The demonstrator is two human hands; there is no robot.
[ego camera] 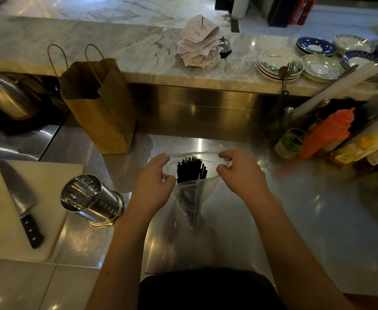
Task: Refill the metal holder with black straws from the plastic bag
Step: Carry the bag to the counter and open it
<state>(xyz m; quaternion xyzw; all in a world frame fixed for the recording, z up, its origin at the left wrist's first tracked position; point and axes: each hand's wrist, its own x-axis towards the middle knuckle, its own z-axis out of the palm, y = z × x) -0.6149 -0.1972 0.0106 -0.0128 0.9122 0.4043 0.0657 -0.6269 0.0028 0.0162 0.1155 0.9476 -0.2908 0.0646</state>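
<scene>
The stainless steel counter carries everything here, with one clear plastic bag at its middle serving as the landmark. Behind the bag and to its left stands one brown paper bag with two looped handles. To the bag's left lies one white cutting board, and on it one chef's knife with a black riveted handle. Between the board and the plastic bag stands one perforated metal holder, tilted in the view, with nothing showing in the part of its inside that is visible. Both hands grasp the plastic bag's mouth: the left hand pinches its left rim, the right hand pinches its right rim, pulling it wide. Inside the bag stands one bundle of black straws, too many to count, tips showing at the opening. Right of the bag stands one orange squeeze bottle; labels on neighbouring bottles are too blurred to read.
</scene>
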